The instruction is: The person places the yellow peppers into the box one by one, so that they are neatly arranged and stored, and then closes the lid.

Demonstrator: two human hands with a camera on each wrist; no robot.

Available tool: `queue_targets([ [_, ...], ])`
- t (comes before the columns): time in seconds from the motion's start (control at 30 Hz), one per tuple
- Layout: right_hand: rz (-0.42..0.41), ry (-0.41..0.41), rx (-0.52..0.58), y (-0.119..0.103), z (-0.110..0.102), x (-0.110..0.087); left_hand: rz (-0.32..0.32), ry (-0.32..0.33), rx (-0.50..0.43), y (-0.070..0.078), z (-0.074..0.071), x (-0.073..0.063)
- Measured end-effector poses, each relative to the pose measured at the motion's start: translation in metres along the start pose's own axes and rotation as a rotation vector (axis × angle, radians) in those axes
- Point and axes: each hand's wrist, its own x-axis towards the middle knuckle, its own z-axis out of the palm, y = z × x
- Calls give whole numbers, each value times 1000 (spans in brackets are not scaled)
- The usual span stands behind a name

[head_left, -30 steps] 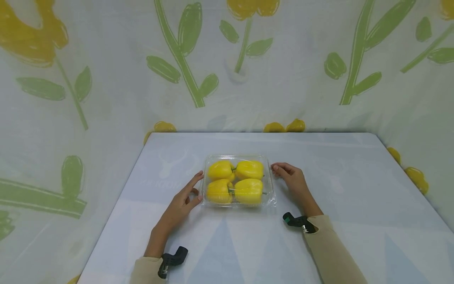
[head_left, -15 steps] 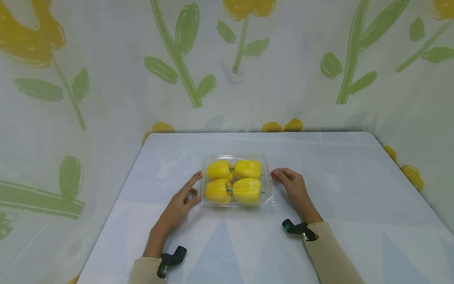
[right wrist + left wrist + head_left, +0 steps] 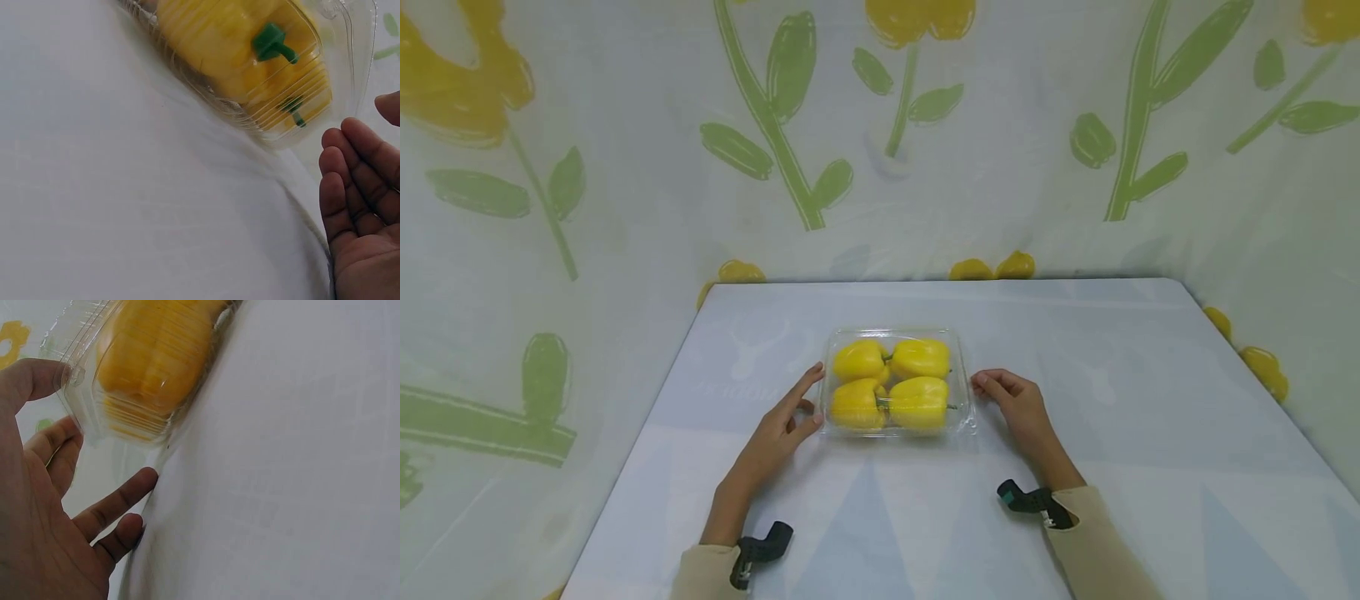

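A clear plastic clamshell box [image 3: 895, 432] lies on the table with several yellow bell peppers [image 3: 919, 358] inside, in two rows. Green stems show through its ribbed end wall in the right wrist view. My left hand [image 3: 780, 429] is at the box's left side, fingers spread. Its thumb [image 3: 47, 378] and a fingertip touch the rim in the left wrist view, while the lower fingers stand apart from the box. Beside the right edge is my right hand [image 3: 1017, 406], fingers together and slightly bent, holding nothing. Its fingertips [image 3: 333, 159] come close to the rim; contact cannot be made out.
The pale table [image 3: 1120, 375] has a faint triangle pattern, and its far edge meets a hanging cloth [image 3: 985, 183] with yellow flowers and green leaves. Black wrist cameras [image 3: 763, 546] sit at both sleeve cuffs.
My right hand has slid nearer to me along the box's right edge. The left hand keeps its place at the box. The whole view has shifted slightly.
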Motion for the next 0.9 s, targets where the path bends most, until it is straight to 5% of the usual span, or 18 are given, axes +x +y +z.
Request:
queue_targets([
  [0.9, 56, -30, -27, -1, 2, -33, -15, 1, 15, 1, 0, 1],
])
